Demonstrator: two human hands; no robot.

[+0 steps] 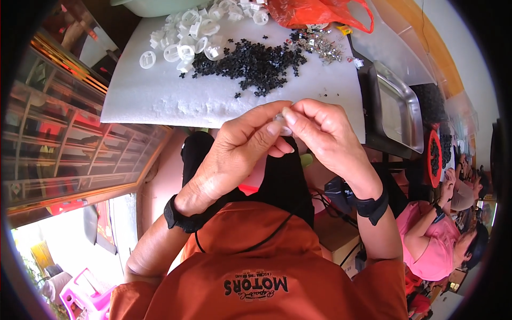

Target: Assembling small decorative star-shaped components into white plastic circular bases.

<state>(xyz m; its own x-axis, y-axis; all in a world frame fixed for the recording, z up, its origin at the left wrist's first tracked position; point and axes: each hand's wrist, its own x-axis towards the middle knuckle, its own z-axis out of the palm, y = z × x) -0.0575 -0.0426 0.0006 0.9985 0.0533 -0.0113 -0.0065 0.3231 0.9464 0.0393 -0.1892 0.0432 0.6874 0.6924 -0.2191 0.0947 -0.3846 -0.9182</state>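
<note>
While both hands are meeting at the centre of the frame, the left hand and right hand are pinching a small clear plastic piece between their fingertips. Black parts and white rings are lying on the white mat above.

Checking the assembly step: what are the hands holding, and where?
Both hands pinch a small clear plastic piece by its edges between the fingertips.

White foam sheet fills upper centre. On it: white plastic rings upper left, black small parts pile centre, shiny metal bits right. Orange plastic bag top. Steel tray right. Person in pink shirt lower right.
</note>
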